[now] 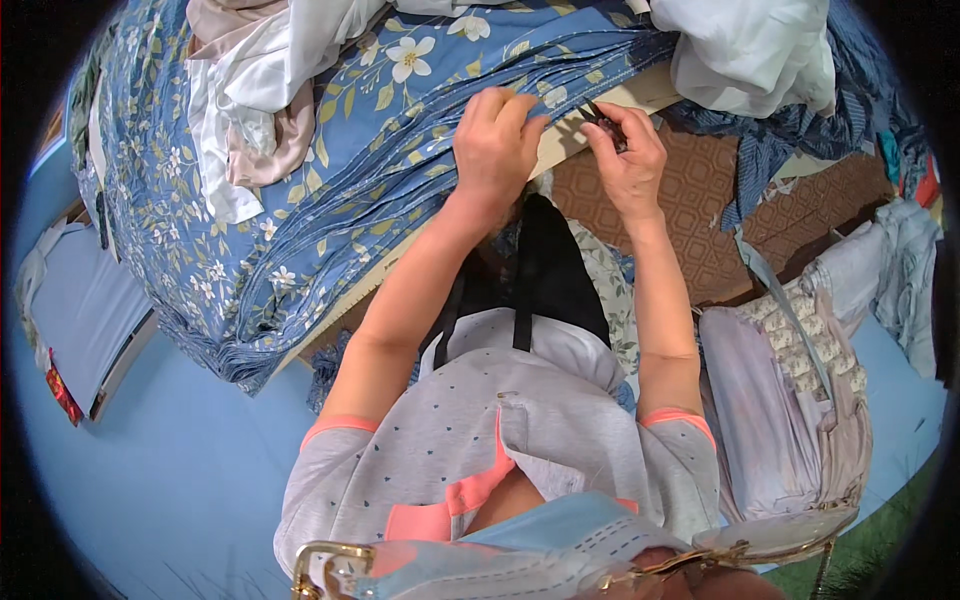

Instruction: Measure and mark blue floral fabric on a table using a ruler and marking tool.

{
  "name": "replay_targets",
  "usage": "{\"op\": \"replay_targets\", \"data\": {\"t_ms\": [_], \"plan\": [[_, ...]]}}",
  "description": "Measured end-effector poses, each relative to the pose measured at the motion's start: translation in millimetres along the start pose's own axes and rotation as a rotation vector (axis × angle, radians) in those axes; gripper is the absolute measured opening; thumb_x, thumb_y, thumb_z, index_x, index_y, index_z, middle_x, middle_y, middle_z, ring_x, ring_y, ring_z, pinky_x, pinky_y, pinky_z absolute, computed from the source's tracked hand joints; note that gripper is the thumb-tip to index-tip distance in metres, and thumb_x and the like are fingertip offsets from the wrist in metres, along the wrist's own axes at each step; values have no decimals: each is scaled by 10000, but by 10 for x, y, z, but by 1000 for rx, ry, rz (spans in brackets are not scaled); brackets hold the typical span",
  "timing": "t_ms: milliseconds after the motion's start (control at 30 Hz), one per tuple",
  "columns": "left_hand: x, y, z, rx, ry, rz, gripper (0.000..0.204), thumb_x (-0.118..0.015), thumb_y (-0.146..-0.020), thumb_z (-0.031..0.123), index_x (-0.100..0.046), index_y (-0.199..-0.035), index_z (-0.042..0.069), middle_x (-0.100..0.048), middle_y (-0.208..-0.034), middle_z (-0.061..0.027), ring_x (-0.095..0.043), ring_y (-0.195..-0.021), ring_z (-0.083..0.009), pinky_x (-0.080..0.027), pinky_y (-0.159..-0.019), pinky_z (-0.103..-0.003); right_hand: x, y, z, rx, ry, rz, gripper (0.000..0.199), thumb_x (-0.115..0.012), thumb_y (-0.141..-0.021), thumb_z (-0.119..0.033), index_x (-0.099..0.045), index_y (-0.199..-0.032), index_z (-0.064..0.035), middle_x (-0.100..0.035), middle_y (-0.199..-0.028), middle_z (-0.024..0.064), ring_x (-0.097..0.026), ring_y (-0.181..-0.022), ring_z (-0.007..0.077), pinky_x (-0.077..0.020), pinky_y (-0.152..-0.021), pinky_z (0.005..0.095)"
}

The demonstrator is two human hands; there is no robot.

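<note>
Blue fabric (400, 110) with white flowers lies draped over the table, its gathered, stitched folds running along the near edge. My left hand (493, 150) is closed at those folds, with fingers curled and the thumb pressed in; the exact spot it pinches is hidden beneath the fingers. Just to its right, my right hand (632, 165) grips a small pair of dark thread snips (606, 125). Their pointed blades stick out toward the fabric edge, over the pale table edge (570, 140). A small gap separates the two hands.
White cloth (745, 55) is heaped at the far right of the table, and white and beige garments (245, 100) lie at the left. Below on the right are a brown patterned surface (640, 210) and stacked folded fabric (760, 400). A blue-covered surface (85, 290) stands left.
</note>
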State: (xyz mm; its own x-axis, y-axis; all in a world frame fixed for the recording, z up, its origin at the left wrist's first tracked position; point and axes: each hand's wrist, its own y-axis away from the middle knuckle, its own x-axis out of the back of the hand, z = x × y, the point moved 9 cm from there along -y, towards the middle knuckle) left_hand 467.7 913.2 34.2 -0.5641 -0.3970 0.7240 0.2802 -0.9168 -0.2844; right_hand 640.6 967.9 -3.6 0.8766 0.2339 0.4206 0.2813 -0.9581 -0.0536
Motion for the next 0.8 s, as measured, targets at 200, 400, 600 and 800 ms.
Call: {"op": "replay_targets", "data": {"t_ms": [200, 400, 600, 800], "plan": [[-133, -47, -180, 57, 2, 10, 189, -811, -723, 73, -679, -857, 53, -623, -880, -96, -618, -834, -314, -513, -709, -408, -119, 33, -9, 11, -27, -40, 257, -766, -838, -36, -689, -1081, -3, -651, -945, 62, -611, -732, 115, -510, -676, 253], [-227, -40, -282, 151, 33, -46, 165, -798, -737, 89, -661, -825, 63, -619, -852, -97, -626, -806, -321, -509, -690, -425, -184, 38, -21, 16, -33, -66, 272, -774, -836, -44, -687, -1091, -5, -653, -945, 64, -611, -727, 117, -511, -672, 254], [-171, 6, -204, 85, 31, -123, 97, -723, -792, 84, -627, -793, 75, -603, -824, -98, -626, -793, -330, -496, -658, -447, -74, 58, -15, 25, -24, -30, 265, -770, -842, -42, -689, -1092, -7, -650, -942, 58, -613, -739, 116, -511, -681, 250], [-597, 968, 463, -150, -17, -994, 95, -712, -822, 188, -677, -822, 99, -648, -881, -101, -636, -857, -335, -508, -805, -469, 197, 99, 249, -85, -72, 78, 265, -760, -863, -43, -681, -1113, -2, -650, -977, 38, -600, -808, 89, -496, -716, 233]]}}
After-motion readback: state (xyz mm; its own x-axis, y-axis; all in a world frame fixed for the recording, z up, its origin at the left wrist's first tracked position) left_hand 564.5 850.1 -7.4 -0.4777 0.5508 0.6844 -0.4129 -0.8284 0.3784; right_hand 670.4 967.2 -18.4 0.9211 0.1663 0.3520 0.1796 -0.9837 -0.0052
